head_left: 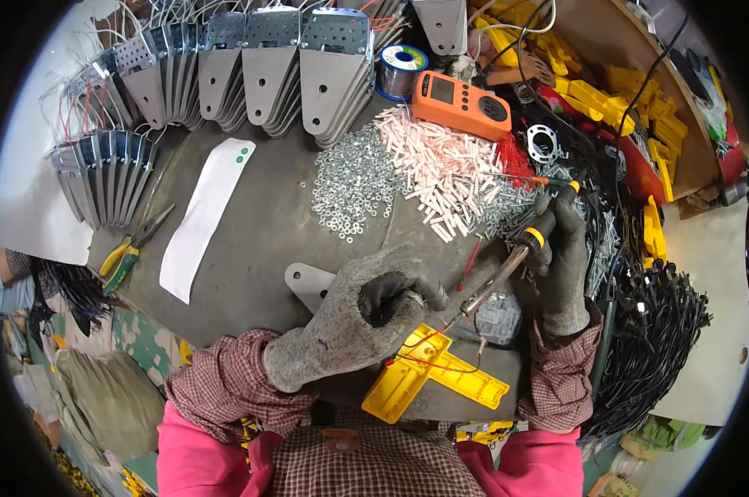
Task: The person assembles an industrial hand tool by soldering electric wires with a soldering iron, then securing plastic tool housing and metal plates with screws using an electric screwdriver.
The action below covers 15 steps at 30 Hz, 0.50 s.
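Observation:
My right hand (pixel 563 269), in a grey glove, is wrapped round the dark handle of a soldering iron (pixel 507 269), whose metal barrel slopes down to the left. Its tip is close to a thin red wire above a yellow plastic housing (pixel 401 383) near the table's front edge. My left hand (pixel 366 302), also gloved, is closed in a pinch just left of the iron's tip; what lies between its fingertips is too small to make out. Partly hidden behind the left hand is a flat grey metal plate (pixel 305 282). A small grey block (pixel 499 319) sits beneath the iron.
Piles of metal nuts (pixel 354 186), pale sleeves (pixel 441 166) and screws lie beyond my hands. Behind them stand an orange multimeter (pixel 461 105) and a solder spool (pixel 401 70). Pliers (pixel 134 251) and a white strip (pixel 205 219) lie left; black cables (pixel 648 356) hang right.

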Motion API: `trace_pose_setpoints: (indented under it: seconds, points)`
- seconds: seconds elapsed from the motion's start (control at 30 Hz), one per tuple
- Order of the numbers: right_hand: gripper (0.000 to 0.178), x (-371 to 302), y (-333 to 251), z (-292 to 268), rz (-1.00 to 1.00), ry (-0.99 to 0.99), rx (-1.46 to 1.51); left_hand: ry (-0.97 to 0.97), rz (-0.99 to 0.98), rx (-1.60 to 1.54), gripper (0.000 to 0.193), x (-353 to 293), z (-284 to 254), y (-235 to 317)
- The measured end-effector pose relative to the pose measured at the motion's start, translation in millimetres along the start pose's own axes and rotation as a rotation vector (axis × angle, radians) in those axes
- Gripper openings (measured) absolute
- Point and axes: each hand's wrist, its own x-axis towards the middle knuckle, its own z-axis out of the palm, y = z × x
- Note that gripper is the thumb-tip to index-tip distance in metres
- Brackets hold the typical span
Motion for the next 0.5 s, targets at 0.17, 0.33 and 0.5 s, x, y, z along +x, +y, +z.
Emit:
trace_pose_setpoints:
  seconds: [0.17, 0.33, 0.5]
  points:
    - [0.023, -0.9, 0.9, 4.7, 0.010, 0.018, 0.017, 0.118, -0.047, -0.258, 0.023, -5.4, 9.7, -2.4]
    - [0.022, -0.2, 1.3, 4.8, 0.017, 0.010, 0.059, 0.055, -0.020, -0.348, 0.029, -6.1, 10.7, -14.5]
    - [0.022, 0.5, 1.3, -0.3, 0.009, -0.015, 0.029, -0.015, 0.002, -0.309, 0.029, -2.3, 9.5, -15.4]
